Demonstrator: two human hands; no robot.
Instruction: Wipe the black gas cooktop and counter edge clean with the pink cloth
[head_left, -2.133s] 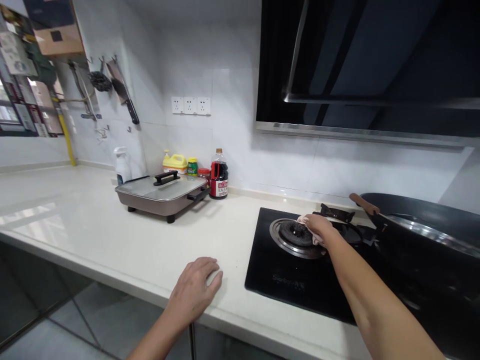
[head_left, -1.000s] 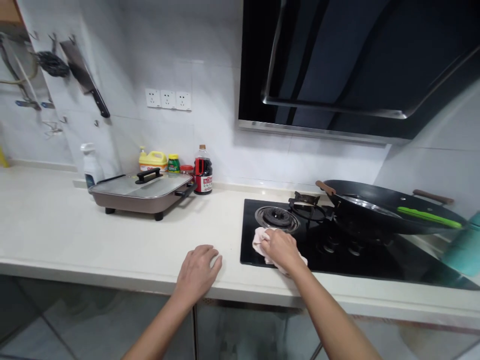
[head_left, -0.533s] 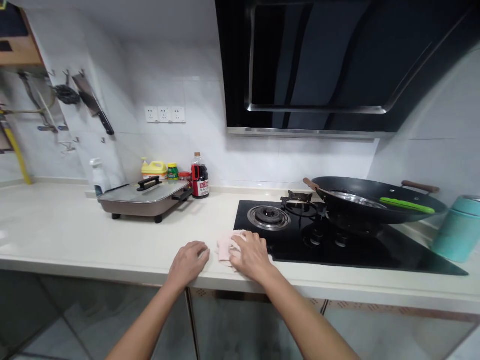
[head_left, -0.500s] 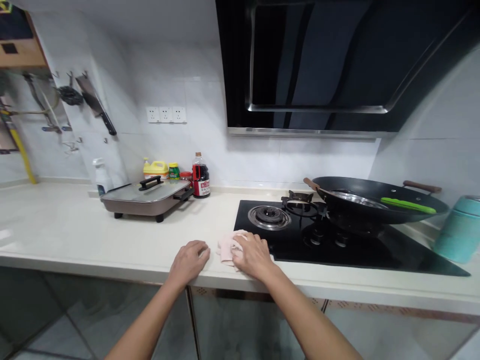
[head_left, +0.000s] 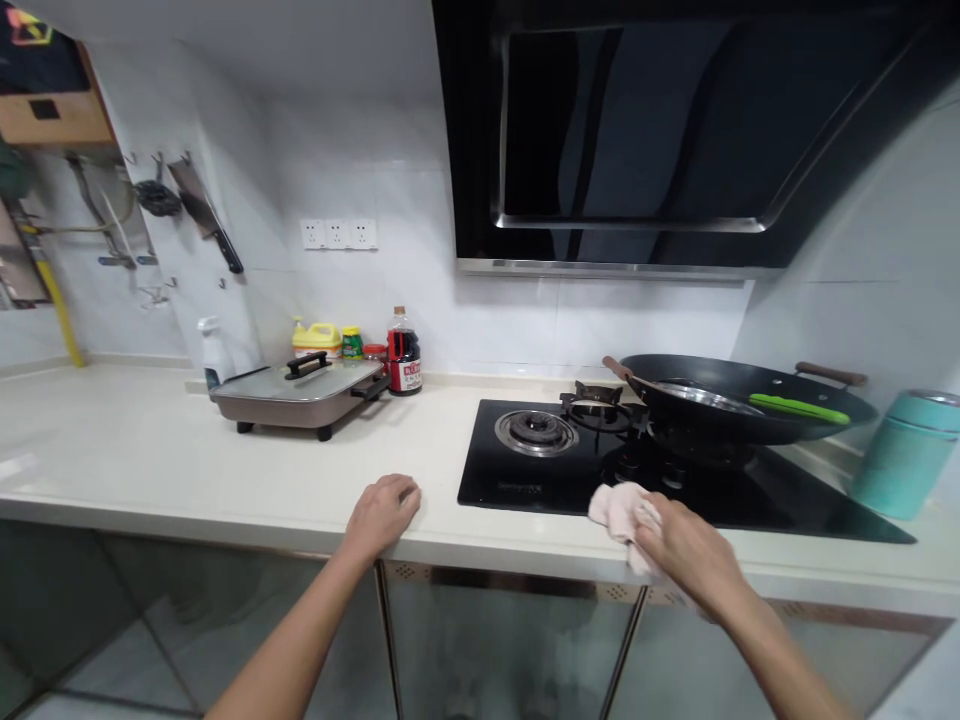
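My right hand is closed around a crumpled pale pink cloth. The cloth lies against the front edge of the black gas stove, and part of it hangs over the counter's front edge. Farther left, my left hand rests palm down on the white countertop, its fingers loosely bent and holding nothing. Its fingertips are partly hidden from me. A bare burner lies on the stove's left side.
A large wok with a bright green handle in it sits on the stove. To its right stands a teal canister. A lidded electric pan, a sauce bottle and a spray bottle are on the left. The range hood overhangs the stove.
My right hand has moved right with the cloth, from the countertop at the stove's left corner to the middle of its front edge. My left hand stays about where it was.
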